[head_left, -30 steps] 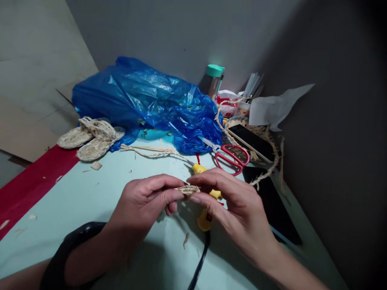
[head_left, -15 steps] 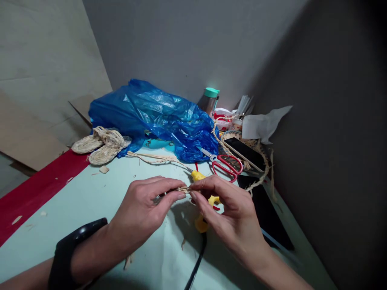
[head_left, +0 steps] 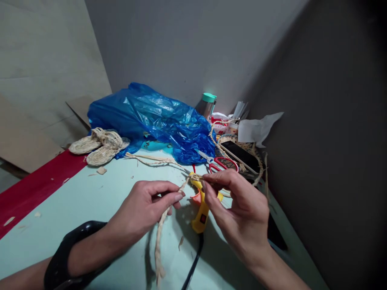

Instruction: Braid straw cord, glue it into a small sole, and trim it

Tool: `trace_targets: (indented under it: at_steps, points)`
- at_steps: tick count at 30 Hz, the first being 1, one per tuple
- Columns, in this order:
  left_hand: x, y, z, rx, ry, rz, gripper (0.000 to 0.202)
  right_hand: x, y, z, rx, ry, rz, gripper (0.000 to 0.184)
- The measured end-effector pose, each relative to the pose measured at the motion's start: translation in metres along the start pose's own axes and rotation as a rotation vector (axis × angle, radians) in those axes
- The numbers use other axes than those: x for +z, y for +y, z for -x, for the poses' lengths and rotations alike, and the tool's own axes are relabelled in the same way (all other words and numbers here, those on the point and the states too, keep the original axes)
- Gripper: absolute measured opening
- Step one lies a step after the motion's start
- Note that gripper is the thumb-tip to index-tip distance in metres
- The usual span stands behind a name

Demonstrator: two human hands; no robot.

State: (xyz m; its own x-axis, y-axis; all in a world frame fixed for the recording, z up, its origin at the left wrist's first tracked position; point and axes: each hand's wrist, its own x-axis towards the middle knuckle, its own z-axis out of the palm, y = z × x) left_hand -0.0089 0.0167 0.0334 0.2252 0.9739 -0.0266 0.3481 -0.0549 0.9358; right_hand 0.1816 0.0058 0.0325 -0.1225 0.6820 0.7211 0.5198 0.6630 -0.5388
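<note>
A pale braided straw cord runs from the table edge up between my two hands. My right hand pinches its upper end between thumb and forefinger. My left hand, with a black wristband, has its thumb and fingers closed around the braid a little lower. Beneath the hands a yellow glue gun lies on the pale green table, its black cable trailing toward me.
A blue plastic bag lies at the back, two small woven straw sandals to its left. Red-handled scissors, a phone, a green-capped bottle and white paper crowd the back right. A red strip borders the left.
My right hand has drawn the braid's end up and to the right, stretching the cord out. More of the braid and the glue gun now shows below my hands.
</note>
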Motion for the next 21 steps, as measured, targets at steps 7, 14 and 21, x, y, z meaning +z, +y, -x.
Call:
trace_targets:
  at_steps: [7,14,21]
  points:
    - [0.001,0.003,0.005,-0.027,0.061,0.227,0.008,0.002,0.0,0.001,-0.042,0.051,-0.022,0.023]
    - [-0.011,0.001,0.004,-0.095,-0.067,0.512,0.011,-0.005,0.004,-0.008,0.298,0.088,-0.264,0.012]
    - [-0.011,0.001,0.009,-0.195,-0.239,0.784,0.012,-0.002,0.005,-0.011,0.384,0.006,-0.417,0.022]
